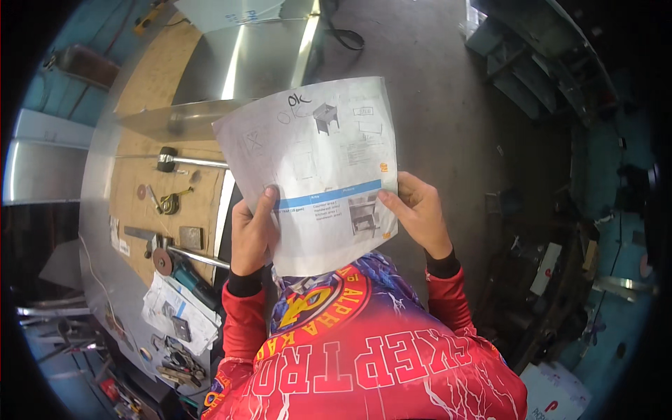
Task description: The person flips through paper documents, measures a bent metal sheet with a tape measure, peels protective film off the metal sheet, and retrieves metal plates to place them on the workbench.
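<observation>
Both hands hold up a printed sheet of paper point(315, 154) in front of my chest. The sheet bears line drawings, a blue table band, a small picture and handwriting near its top. My left hand point(253, 227) pinches its left edge, with the thumb on the front. On the right edge, my right hand point(418, 210) grips it the same way, thumb in front and fingers behind. The sheet bows slightly and tilts toward me.
A workbench to the left carries an angle grinder point(192, 281), a tape measure point(168, 201), a mallet point(166, 159), a stack of papers point(168, 311) and loose hand tools point(180, 364). A large sheet-metal piece point(238, 63) stands at its far end. Dark shelving point(521, 77) is at far right.
</observation>
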A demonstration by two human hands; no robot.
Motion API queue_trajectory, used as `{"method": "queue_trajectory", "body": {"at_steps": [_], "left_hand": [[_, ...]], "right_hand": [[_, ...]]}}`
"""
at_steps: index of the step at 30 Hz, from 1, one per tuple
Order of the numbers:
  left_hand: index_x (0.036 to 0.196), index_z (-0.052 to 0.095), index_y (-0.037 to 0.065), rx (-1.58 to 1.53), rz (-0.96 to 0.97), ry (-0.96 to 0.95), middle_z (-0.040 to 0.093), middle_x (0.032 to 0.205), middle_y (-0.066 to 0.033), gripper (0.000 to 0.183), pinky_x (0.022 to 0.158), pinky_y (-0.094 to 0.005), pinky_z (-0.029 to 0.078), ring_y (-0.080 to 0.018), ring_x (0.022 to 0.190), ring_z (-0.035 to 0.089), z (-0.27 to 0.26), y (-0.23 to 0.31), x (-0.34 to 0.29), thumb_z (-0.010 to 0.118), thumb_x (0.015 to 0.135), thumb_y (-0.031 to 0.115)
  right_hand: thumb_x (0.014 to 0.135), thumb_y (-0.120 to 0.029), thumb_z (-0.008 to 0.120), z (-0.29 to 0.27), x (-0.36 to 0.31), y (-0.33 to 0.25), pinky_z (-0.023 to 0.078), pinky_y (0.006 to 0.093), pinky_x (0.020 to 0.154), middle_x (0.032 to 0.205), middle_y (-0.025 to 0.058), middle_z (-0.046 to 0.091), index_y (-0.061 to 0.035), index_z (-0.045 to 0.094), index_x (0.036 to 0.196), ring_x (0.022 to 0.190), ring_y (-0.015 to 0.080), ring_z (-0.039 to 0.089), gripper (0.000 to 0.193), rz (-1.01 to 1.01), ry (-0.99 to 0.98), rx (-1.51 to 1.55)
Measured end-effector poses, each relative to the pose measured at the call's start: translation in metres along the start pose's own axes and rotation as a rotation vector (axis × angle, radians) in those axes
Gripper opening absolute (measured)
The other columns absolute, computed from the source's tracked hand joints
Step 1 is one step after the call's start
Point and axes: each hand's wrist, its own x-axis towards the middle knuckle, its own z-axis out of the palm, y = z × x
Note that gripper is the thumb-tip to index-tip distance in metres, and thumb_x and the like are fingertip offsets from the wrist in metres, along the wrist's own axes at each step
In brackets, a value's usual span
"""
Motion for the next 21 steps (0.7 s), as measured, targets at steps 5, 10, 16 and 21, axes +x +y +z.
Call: {"method": "queue_trajectory", "body": {"at_steps": [5, 10, 16, 21], "left_hand": [[0.102, 0.064, -0.003, 0.056, -0.004, -0.064, 0.065, 0.089, -0.0022, 0.029, 0.065, -0.0218, 0.041, -0.0063, 0.075, 0.055, 0.019, 0.009, 0.000, 0.057, 0.097, 0.024], [0.095, 0.065, -0.003, 0.151, 0.010, -0.065, 0.062, 0.081, -0.0003, 0.030, 0.061, -0.0216, 0.039, -0.0055, 0.070, 0.052, 0.023, 0.015, -0.001, 0.057, 0.096, 0.027], [0.089, 0.065, -0.001, 0.202, 0.054, -0.069, 0.060, 0.076, 0.0008, 0.032, 0.059, -0.0217, 0.038, -0.0054, 0.067, 0.051, 0.027, 0.021, -0.008, 0.058, 0.096, 0.029], [0.088, 0.066, -0.001, 0.209, 0.023, -0.069, 0.059, 0.075, 0.0013, 0.032, 0.058, -0.0220, 0.038, -0.0053, 0.066, 0.050, 0.030, 0.029, -0.016, 0.058, 0.096, 0.029]], "right_hand": [[0.092, -0.013, 0.063, -0.015, -0.009, -0.005, 0.047, 0.0205, 0.065, 0.087, 0.0067, 0.069, 0.0065, 0.061, 0.107, 0.076, 0.0047, 0.060, 0.025, -0.061, 0.090, -0.028], [0.092, -0.014, 0.064, -0.020, -0.008, -0.011, 0.046, 0.0202, 0.065, 0.087, 0.0070, 0.070, 0.0060, 0.061, 0.108, 0.076, 0.0042, 0.060, 0.025, -0.066, 0.138, -0.055], [0.092, -0.013, 0.064, -0.025, -0.012, -0.027, 0.047, 0.0200, 0.063, 0.086, 0.0071, 0.070, 0.0059, 0.061, 0.107, 0.075, 0.0045, 0.061, 0.025, -0.084, 0.130, -0.045], [0.092, -0.013, 0.064, -0.024, -0.018, -0.034, 0.048, 0.0207, 0.063, 0.085, 0.0079, 0.070, 0.0058, 0.061, 0.107, 0.074, 0.0048, 0.061, 0.024, -0.095, 0.099, -0.092]]}}
